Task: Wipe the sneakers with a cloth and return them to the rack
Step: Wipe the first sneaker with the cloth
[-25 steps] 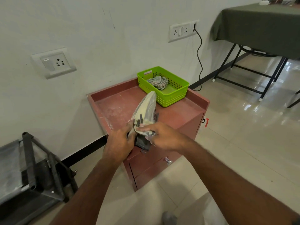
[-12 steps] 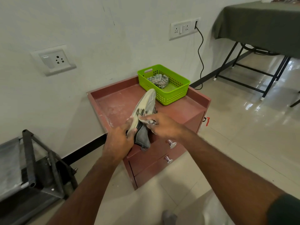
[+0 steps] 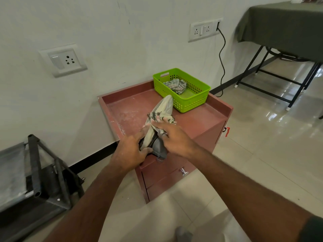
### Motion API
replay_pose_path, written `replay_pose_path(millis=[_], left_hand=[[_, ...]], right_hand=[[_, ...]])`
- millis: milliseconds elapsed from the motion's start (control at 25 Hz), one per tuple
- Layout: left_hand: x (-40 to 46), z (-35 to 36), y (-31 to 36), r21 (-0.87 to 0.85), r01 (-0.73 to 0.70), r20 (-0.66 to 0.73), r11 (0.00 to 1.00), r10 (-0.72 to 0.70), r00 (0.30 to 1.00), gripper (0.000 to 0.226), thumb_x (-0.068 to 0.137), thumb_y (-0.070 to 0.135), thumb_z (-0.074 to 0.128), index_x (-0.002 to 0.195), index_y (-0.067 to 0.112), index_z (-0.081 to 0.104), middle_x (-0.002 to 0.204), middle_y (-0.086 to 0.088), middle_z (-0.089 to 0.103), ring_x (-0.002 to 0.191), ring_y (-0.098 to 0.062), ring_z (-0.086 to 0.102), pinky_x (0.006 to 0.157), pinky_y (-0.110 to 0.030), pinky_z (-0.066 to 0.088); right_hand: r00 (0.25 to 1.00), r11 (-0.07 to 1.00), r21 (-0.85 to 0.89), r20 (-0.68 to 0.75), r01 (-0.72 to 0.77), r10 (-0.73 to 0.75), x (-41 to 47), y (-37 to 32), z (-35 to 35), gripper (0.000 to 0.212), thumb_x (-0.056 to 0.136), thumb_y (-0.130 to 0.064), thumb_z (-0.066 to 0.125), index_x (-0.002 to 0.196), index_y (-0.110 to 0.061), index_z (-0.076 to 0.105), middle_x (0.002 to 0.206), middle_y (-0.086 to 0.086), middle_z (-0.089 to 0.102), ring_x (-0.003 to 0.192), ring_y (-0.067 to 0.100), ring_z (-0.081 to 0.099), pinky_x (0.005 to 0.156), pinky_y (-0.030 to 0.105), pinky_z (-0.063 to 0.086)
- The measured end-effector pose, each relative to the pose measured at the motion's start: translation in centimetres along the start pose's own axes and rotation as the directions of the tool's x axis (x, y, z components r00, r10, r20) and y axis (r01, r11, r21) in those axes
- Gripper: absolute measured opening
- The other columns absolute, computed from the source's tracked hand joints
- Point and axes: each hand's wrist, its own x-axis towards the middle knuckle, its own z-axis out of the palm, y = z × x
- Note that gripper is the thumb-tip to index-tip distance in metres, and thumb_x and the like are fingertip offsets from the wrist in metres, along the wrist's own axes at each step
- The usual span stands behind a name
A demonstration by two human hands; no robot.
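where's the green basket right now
In the head view the green basket sits on the far right corner of the red cabinet, by the wall. A striped rag lies inside it, and the sneaker's toe points at its near side.

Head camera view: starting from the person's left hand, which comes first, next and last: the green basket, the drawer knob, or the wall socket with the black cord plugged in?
From the left hand, which grips the sneaker:
1. Drawer knob, just to its right on the cabinet front.
2. Green basket, at the cabinet top's far right corner.
3. Wall socket with the black cord, high on the wall beyond the basket.
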Motion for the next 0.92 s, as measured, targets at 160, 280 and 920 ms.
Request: replay_pose_path(millis=[160, 280, 920], left_hand=[[-0.1, 0.0, 0.0, -0.056, 0.006, 0.016, 0.998, -0.006, 1.0, 0.08, 0.08, 0.025, 0.083, 0.15, 0.029, 0.045, 0.109, 0.004, 0.075, 0.076, 0.0, 0.064, 0.078, -0.021, 0.053], [-0.1, 0.1, 0.2, -0.066, 0.001, -0.028, 0.998, -0.003, 1.0, 0.08, 0.082, 0.026, 0.082, 0.151, 0.027, 0.042, 0.12, -0.001, 0.072, 0.09, -0.013, 0.067, 0.086, -0.019, 0.049], [0.4, -2.3, 2.8, -0.027, 0.084, -0.097, 0.996, -0.087, 0.992, 0.074, 0.07, 0.034, 0.087, 0.136, 0.037, 0.055, 0.141, 0.007, 0.059, 0.123, -0.018, 0.06, 0.098, -0.037, 0.052]], right_hand=[[0.979, 0.901, 0.384, 0.055, -0.204, 0.198, -2.9, -1.0, -2.4, 0.04, 0.095, 0.002, 0.053, 0.122, -0.023, 0.07, 0.116, 0.001, 0.072, 0.09, 0.009, 0.066, 0.077, 0.019, 0.05], [0.911, 0.847, 0.482, -0.207, -0.222, 0.357, -2.9, -0.3, -2.2, 0.038, 0.092, -0.002, 0.053, 0.107, -0.032, 0.069, 0.101, -0.005, 0.074, 0.091, 0.013, 0.07, 0.084, 0.038, 0.059], [0.981, 0.921, 0.369, -0.183, 0.123, -0.057, 0.9, -0.9, -3.6, 0.071, 0.065, 0.016, 0.077, 0.126, -0.016, 0.062, 0.116, -0.001, 0.07, 0.104, 0.006, 0.066, 0.088, 0.023, 0.054]])
